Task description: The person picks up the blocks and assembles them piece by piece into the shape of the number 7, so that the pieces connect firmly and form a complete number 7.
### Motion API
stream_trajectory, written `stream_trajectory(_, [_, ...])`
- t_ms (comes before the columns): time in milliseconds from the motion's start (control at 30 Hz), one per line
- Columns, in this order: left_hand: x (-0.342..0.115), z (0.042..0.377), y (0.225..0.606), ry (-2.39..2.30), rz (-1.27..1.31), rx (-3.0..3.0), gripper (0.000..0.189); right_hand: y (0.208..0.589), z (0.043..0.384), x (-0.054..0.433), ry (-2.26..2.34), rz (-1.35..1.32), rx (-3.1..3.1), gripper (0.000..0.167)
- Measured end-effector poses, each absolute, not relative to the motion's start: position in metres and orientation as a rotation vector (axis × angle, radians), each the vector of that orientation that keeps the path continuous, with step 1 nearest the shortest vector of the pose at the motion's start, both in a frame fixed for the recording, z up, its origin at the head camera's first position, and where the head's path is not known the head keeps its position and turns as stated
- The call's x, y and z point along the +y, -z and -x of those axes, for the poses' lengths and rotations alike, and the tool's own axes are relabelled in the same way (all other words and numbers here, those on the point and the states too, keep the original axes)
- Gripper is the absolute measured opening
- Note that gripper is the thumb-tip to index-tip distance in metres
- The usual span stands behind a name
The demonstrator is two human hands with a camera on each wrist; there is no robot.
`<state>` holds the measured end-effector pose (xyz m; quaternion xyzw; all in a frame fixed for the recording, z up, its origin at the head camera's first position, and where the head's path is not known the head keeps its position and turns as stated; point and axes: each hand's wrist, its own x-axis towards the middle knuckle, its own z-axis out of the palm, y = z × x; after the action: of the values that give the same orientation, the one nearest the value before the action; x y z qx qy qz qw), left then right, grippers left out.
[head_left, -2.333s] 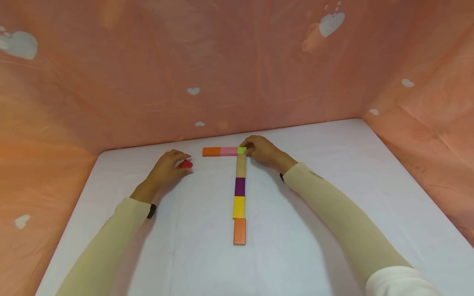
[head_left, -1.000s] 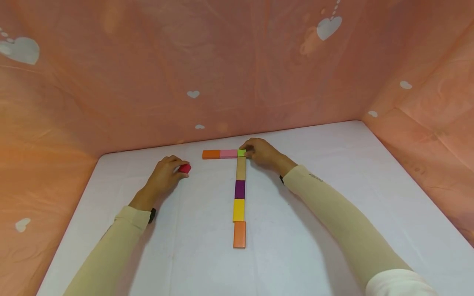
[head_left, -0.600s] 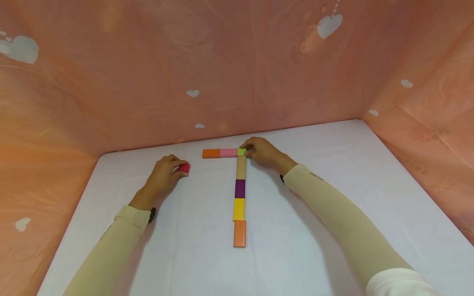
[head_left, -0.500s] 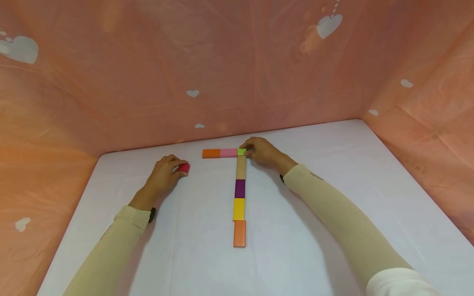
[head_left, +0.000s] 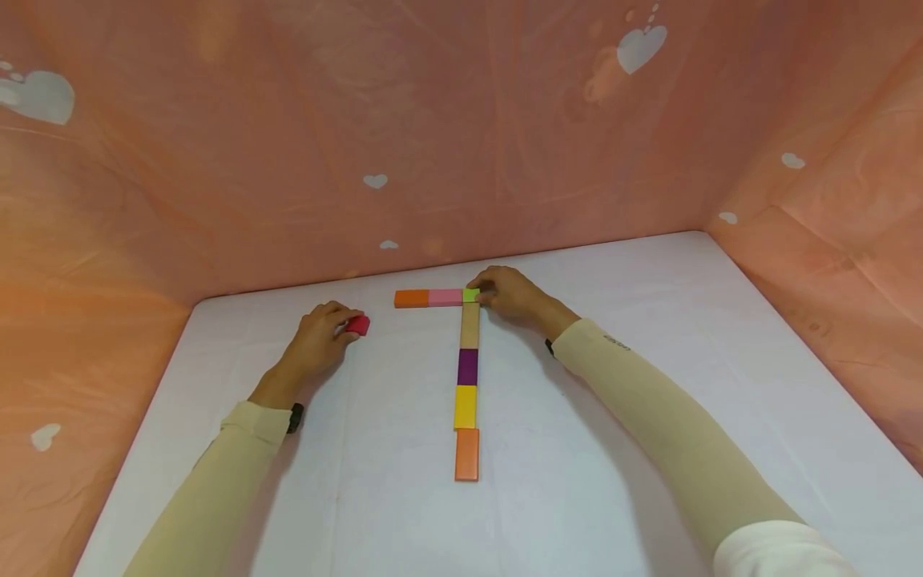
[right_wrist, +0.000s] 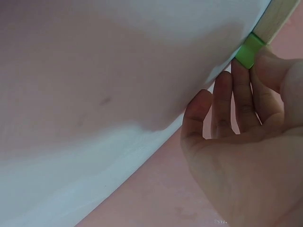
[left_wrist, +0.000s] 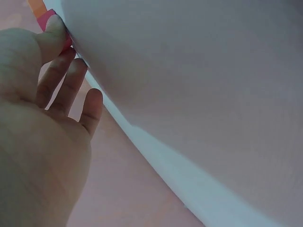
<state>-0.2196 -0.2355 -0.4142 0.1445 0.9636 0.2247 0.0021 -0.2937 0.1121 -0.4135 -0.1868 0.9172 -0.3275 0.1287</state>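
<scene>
My left hand [head_left: 317, 340] pinches a small red block [head_left: 358, 324] between thumb and fingers, left of the row of blocks. The left wrist view has this red block [left_wrist: 46, 19] partly behind the thumb. At the far corner of the layout, thumb and fingers of my right hand [head_left: 513, 295] pinch a light green block [head_left: 470, 296]. Left of it lie a pink block [head_left: 445, 297] and an orange block [head_left: 412, 299]. A tan block [head_left: 470, 325], purple block [head_left: 468, 367], yellow block [head_left: 465, 407] and second orange block [head_left: 467, 455] run from it towards me.
The blocks lie on a white-covered table [head_left: 404, 497]. An orange-pink curtain [head_left: 461, 144] printed with pale hearts stands along the back and both sides, close behind the far blocks.
My left hand has drawn slightly left and towards me, and the red block turns a little between its fingers. My right hand stays at the green block; the laid blocks keep their arrangement.
</scene>
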Motion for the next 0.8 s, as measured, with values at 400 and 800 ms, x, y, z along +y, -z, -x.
stream_trajectory(400, [-0.2348,0.2197,0.4146,-0.736,-0.425,3.013,0.037,0.4118,0.2922,0.1121,0.934,0.550,2.676,0.029])
stream_trajectory(800, [-0.2349,0.2222,0.4139,-0.765,-0.343,3.021,0.040,0.4120,0.2932,0.1125,0.934,0.544,2.674,0.030])
